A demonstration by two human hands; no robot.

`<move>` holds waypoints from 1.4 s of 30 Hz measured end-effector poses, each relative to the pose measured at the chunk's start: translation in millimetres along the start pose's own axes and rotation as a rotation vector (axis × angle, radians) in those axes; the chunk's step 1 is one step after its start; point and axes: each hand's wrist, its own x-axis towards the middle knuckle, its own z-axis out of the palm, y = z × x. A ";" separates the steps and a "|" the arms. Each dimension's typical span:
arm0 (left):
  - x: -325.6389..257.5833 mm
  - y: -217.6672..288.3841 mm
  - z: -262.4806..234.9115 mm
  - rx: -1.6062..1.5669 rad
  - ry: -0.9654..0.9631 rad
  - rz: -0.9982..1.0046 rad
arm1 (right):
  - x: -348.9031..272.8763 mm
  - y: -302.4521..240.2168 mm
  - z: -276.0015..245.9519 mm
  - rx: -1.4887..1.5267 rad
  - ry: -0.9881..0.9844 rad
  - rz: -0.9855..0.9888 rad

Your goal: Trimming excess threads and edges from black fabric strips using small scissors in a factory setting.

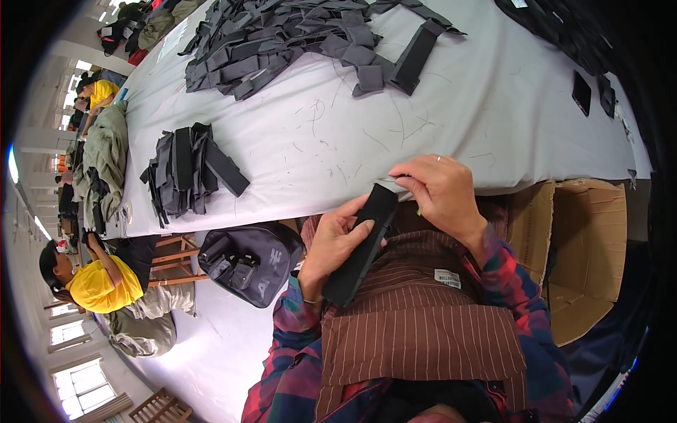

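Observation:
A flat black rectangular fabric piece (363,243) slants from my lap up to the near edge of the white-covered table (451,120). My left hand (331,243) grips it along its left side. My right hand (441,190), with a ring on one finger, pinches its upper end at the table edge. Below both hands lies a brown striped apron (423,331) over my plaid sleeves.
A small stack of black strips (187,173) lies on the table's left part, a large heap of dark grey pieces (282,39) at the far end. An open cardboard box (582,247) stands at right, a black bag (247,261) at left. A person in yellow (99,278) sits beyond.

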 end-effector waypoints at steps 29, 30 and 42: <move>7.8 -14.9 15.8 -0.133 0.022 0.078 | -7.5 -11.8 10.0 0.516 0.004 0.481; 8.4 -19.3 17.6 -0.094 -0.010 0.161 | -10.5 -5.5 15.4 0.702 -0.001 0.522; 17.2 -23.3 -2.5 -0.355 0.152 0.147 | -28.7 -15.4 22.3 0.238 0.104 -0.220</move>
